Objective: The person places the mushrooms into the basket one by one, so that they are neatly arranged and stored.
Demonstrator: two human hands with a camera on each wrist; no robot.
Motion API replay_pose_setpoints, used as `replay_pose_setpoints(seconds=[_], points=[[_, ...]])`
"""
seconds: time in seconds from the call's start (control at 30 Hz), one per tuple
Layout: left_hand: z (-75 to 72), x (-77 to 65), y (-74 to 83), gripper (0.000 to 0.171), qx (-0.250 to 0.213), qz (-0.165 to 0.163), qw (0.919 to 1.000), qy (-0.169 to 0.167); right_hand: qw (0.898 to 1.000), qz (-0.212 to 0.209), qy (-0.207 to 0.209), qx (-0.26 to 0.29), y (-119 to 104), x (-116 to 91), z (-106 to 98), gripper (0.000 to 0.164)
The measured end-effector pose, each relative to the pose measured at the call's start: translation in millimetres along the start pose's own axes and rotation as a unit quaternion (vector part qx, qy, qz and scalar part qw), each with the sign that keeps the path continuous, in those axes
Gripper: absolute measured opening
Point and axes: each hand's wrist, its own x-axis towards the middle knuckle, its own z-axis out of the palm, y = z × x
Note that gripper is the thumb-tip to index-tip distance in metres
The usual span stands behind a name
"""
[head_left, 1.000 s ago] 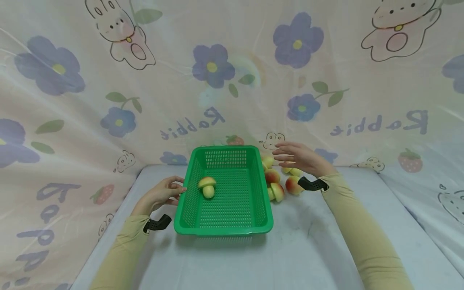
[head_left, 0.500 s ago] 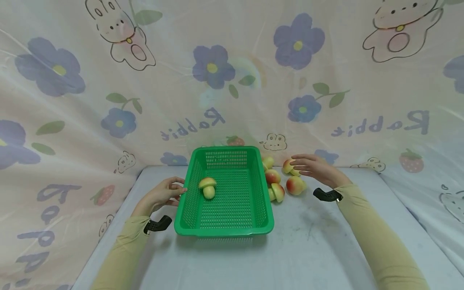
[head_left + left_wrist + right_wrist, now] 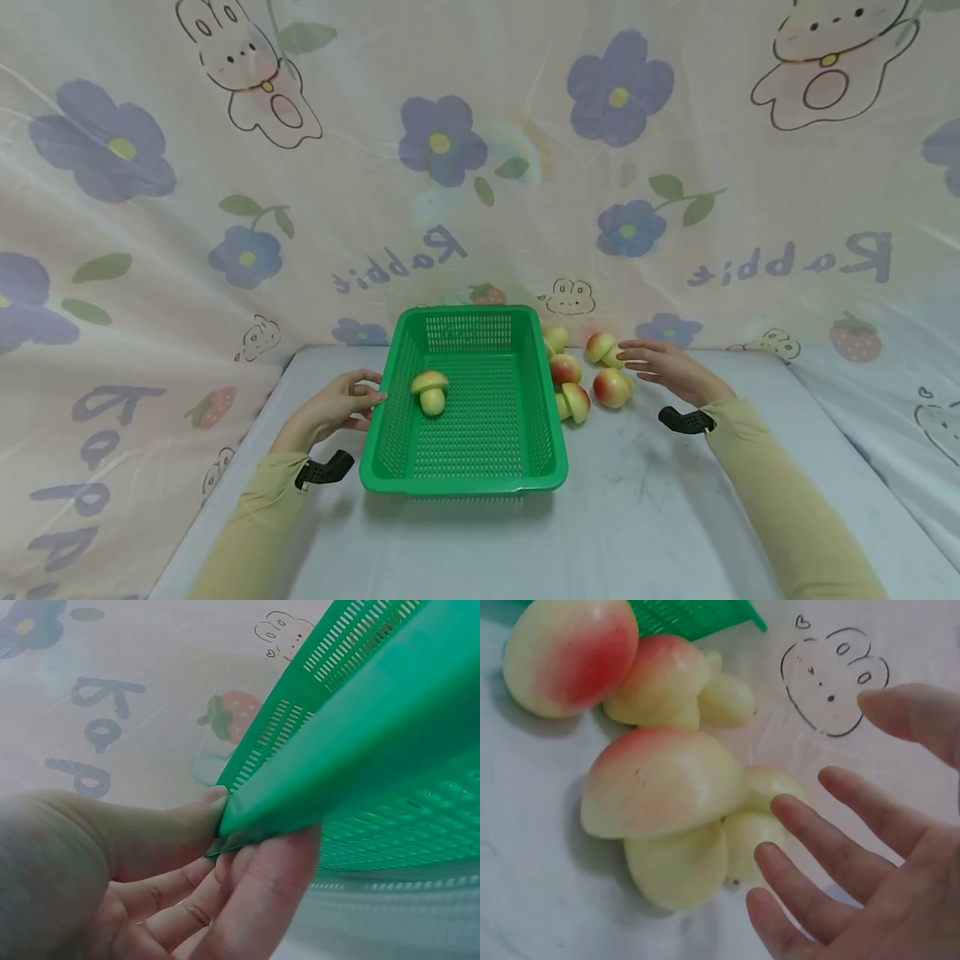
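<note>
A green plastic basket (image 3: 465, 483) sits on the white-covered table (image 3: 465, 554), the left hand (image 3: 337, 408) pinching its left rim between thumb and fingers. Inside, left of the middle, is a mushroom-shaped piece (image 3: 431, 392), its tan cap toward the far end and its pale stem toward the person; whether it stands or lies is unclear. Just beyond the basket's right wall is a loose group: a red-and-yellow mushroom (image 3: 576, 403), a rounded red-and-yellow piece (image 3: 565, 370) behind it, and a pale yellow piece (image 3: 553, 338) farther back. A little to their right are another rounded piece (image 3: 611, 388) and, behind that, a red-capped mushroom (image 3: 600, 347). Beside this last one hovers the right hand (image 3: 671, 372), holding nothing, fingers extended and spread, thumb well apart; whether the fingertips touch it, I cannot tell. A printed rabbit-and-flower cloth (image 3: 495, 225) hangs behind the table.
</note>
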Motion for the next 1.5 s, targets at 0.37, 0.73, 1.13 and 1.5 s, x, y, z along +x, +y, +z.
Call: replay_pose_setpoints(seconds=[0.37,0.73,1.13,1.5], points=[[0.9,-1.9,1.4,0.047,0.006,-0.001,1.0,0.006,1.0,-0.006,-0.006,0.012,17.3,0.2,0.7,0.058],[0.4,0.6,-0.7,0.048,-0.001,0.0,1.0,-0.003,1.0,-0.004,0.007,-0.016,26.5,5.6,6.6,0.056],[-0.5,2.1,-0.5,0.047,-0.003,0.004,1.0,0.0,0.999,-0.016,-0.014,-0.04,29.5,5.7,4.4,0.059],[0.7,-0.1,-2.6,0.049,-0.003,0.003,1.0,0.003,0.996,-0.011,-0.033,-0.077,36.6,5.4,5.3,0.069]])
